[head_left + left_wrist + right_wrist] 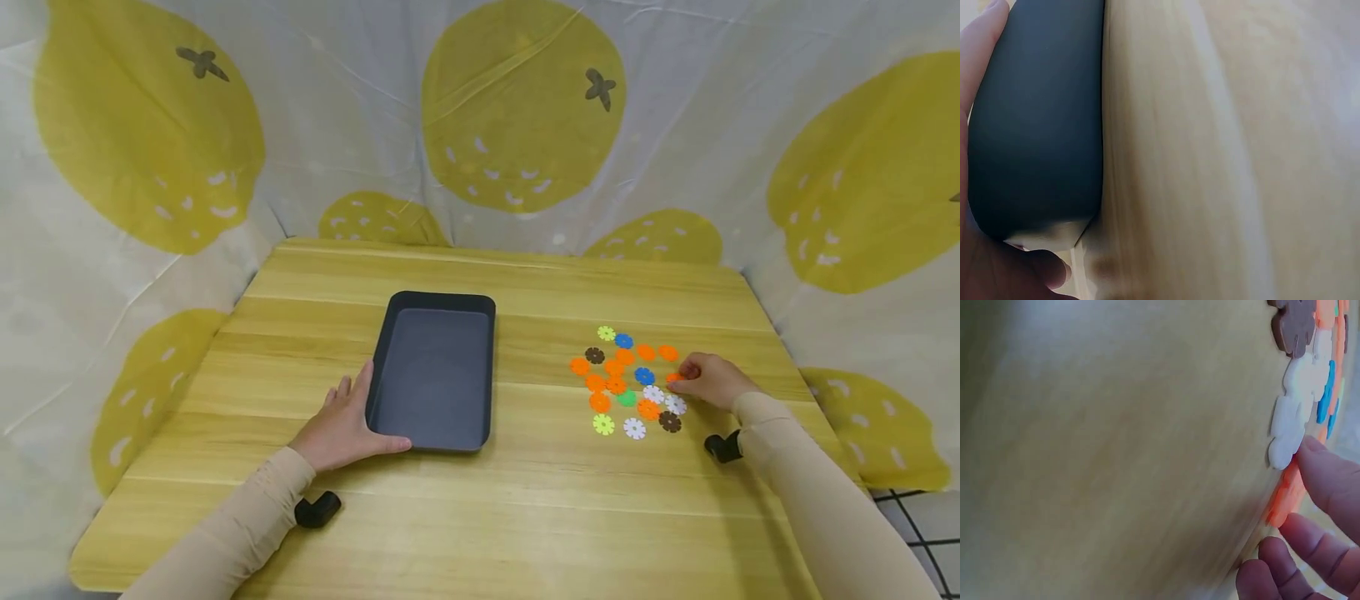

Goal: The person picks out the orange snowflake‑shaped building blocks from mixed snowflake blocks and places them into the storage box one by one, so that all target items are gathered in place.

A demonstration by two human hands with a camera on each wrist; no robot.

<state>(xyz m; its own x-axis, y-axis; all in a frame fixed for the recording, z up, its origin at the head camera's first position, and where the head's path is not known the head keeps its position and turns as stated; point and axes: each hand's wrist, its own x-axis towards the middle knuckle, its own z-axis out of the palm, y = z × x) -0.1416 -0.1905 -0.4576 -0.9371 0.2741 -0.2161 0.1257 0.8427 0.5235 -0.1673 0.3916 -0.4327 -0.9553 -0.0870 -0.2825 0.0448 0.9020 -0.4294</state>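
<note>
Tray (433, 375) lies left of notched discs (616, 385) on the surface (525, 517) in the head view, the left wrist view shows the left hand (997, 272) spread against it, and the right wrist view shows the right hand (1329, 553) pinching an orange disc (1285, 497).

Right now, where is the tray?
In the head view, the tray sits left of centre on the table, the left hand at its near-left corner and colourful discs to its right.

Head view looks forward and down over the table (562, 517); left wrist, close, shares the tray (435, 379); right wrist, close, the discs (614, 367).
</note>
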